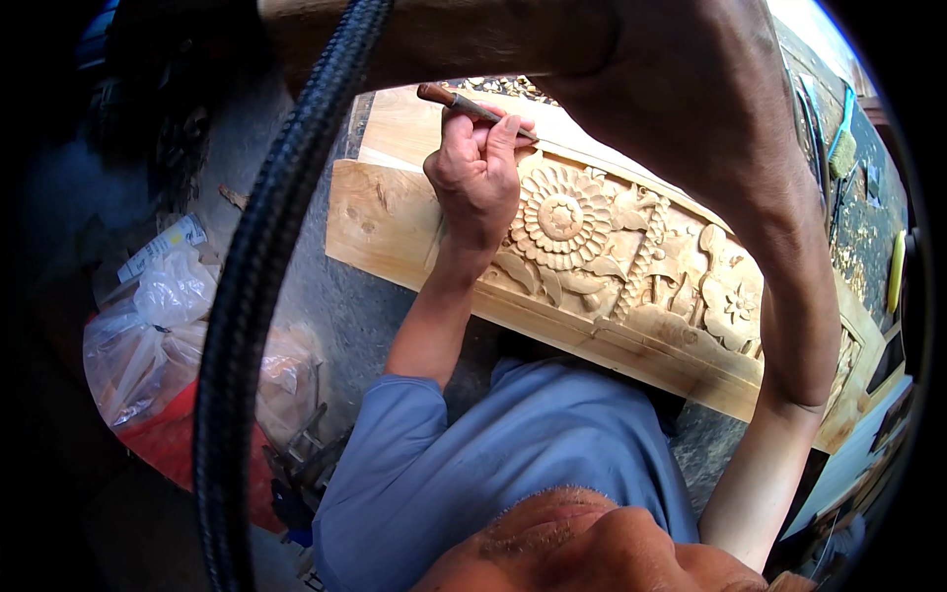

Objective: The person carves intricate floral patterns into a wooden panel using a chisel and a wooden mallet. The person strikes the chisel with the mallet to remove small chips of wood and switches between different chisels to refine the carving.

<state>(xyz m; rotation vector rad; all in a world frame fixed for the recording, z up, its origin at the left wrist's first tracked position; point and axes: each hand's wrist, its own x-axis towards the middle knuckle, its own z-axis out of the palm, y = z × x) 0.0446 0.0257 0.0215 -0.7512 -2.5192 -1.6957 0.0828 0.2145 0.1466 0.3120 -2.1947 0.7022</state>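
My left hand (pixel 477 166) is closed around a slim chisel (pixel 456 101) with a reddish-brown handle. The chisel slants down to the right, its tip near the upper border of a carved wooden panel (pixel 375 219), just above a round, many-petalled flower (pixel 563 216). More leaves, twisted bands and a second flower (pixel 730 301) stand in relief to the right. Raised close to the camera, my right hand (pixel 631 69) fills the top of the view. Its fingers are hidden or cut off, and I cannot make out whether it grips the brown, wood-like bar at the upper edge.
A black braided cable (pixel 258 247) crosses the left side of the view. Clear plastic bags (pixel 158 331), a white can (pixel 163 245) and a red bag (pixel 182 434) lie at the left. A brush (pixel 843 148) with a blue handle lies on the bench at the far right. Wood chips lie behind the panel.
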